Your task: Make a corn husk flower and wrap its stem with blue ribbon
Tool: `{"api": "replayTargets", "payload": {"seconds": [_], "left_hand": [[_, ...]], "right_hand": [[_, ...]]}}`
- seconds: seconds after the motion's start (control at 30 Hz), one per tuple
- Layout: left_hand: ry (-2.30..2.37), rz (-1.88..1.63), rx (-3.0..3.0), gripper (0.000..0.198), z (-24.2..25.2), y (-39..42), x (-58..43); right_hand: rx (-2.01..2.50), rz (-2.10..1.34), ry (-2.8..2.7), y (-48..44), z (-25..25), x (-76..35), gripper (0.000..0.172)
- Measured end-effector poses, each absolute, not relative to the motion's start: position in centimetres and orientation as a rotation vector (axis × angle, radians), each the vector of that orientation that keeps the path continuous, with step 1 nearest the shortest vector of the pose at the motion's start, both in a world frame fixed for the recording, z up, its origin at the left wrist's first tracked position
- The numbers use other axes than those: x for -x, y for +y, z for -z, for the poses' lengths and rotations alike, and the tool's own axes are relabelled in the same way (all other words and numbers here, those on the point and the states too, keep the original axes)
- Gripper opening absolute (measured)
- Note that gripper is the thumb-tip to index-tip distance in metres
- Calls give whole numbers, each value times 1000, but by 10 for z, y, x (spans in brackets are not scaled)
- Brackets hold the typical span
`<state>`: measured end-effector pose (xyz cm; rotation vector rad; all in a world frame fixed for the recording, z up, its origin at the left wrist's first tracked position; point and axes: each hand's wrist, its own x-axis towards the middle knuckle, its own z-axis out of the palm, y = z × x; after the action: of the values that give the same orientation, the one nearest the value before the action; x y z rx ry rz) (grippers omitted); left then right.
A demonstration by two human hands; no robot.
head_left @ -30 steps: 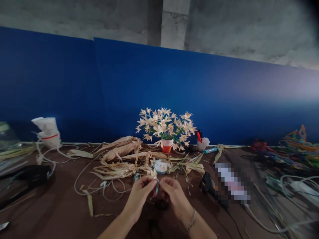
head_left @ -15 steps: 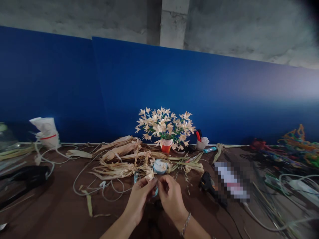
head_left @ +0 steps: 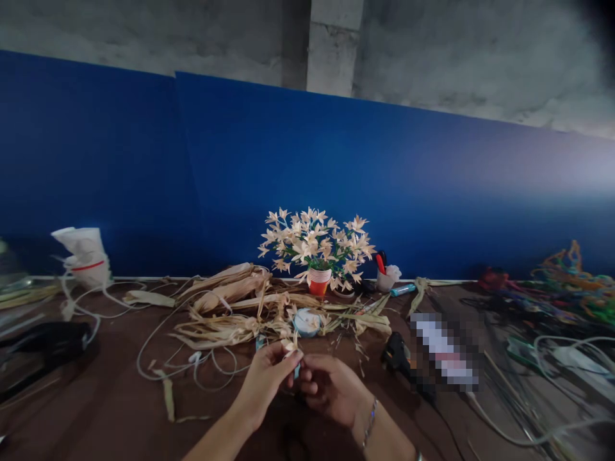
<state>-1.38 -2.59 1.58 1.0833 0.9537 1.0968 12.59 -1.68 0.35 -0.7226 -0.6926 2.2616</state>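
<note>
Bare hands meet over a brown table, the left hand (head_left: 266, 378) pinching a small pale flower piece (head_left: 289, 346), papery and petal-like, with a light-blue part (head_left: 296, 370) showing beneath it. The right hand (head_left: 334, 392), a silvery bracelet (head_left: 369, 421) at its wrist, curls its fingers close against the same piece; whether they grip it cannot be told. The piece sits between the fingertips, above the table's near middle, just in front of a round, blue-rimmed object (head_left: 306, 323) with a whitish face. Beyond lie dry, fibrous husks (head_left: 230, 298), tan and creased, beside a bushy arrangement of pointed cream blossoms (head_left: 312, 242) in a red-and-orange pot (head_left: 319, 283) with a white ribbed rim. At right, a black tool (head_left: 398, 352) lies beside a pixelated white strip (head_left: 444, 352) with a reddish patch, its markings unreadable. A white cup-shaped bundle (head_left: 89, 264) with a red band stands at left, and smooth blue panels (head_left: 288, 160) rise behind, below rough grey concrete (head_left: 216, 38).
</note>
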Motion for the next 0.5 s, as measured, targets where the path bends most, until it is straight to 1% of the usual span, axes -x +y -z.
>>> {"api": "replayTargets", "payload": {"seconds": [0.13,0.3,0.5], "left_hand": [[941,-1103,-1109,27,-12,-25,13],[979,-1124,-1085,26,-10,-24,12],[922,-1158,-1002,25,-13,-25,12]], "right_hand": [[746,-2207,-701,-14,0,-127,10],[780,-2063,-771,-13,2,-124,12],[794,-1880,-804,-17,-1,-120,15]]}}
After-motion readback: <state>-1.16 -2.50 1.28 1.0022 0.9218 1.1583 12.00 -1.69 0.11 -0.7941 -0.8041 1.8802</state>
